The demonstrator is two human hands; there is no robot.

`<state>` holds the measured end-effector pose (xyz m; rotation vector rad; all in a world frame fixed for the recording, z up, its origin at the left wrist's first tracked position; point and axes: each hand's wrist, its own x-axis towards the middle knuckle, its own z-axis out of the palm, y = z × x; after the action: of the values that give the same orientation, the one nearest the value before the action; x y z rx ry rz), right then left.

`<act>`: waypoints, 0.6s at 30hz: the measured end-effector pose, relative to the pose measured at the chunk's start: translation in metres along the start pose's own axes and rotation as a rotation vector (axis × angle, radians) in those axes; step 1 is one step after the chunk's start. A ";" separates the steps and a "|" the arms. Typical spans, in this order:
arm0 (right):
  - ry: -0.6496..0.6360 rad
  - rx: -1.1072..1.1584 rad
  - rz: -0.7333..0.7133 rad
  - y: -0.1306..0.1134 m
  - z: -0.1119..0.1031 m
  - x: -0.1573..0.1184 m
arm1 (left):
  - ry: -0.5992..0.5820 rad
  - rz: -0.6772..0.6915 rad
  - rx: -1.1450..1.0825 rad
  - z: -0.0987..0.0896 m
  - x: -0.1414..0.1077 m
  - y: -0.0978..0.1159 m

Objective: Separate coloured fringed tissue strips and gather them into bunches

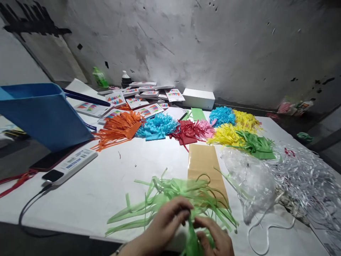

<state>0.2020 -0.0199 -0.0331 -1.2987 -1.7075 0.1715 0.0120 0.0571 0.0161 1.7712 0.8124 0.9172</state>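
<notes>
Remotely, I watch the left hand and right hand pinch sheer, limp green streamers fanning over a glossy tan sheet.

- At lower centre I see strips on the table.
- Across mid-frame, tassel bundles lie in a row.
- Behind these, I see packets left of a box.
- Lower right: a bag.

Thin green fringed strips looked matt, papery.
Tan rectangular sheet was smooth, glossy; clear plastic bag shone.
</notes>
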 end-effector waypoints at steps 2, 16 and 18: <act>-0.018 -0.066 -0.015 0.004 0.004 0.004 | 0.196 -0.083 0.122 -0.045 0.007 -0.003; -0.256 -0.432 -0.417 0.030 0.063 -0.017 | -0.442 0.246 0.684 -0.035 0.011 -0.030; -0.228 -0.415 -0.413 0.036 0.060 -0.023 | -0.448 0.187 0.812 -0.020 0.011 -0.046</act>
<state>0.1810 0.0012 -0.1007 -1.2132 -2.2522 -0.3023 -0.0056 0.0899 -0.0192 2.6635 0.7784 0.2560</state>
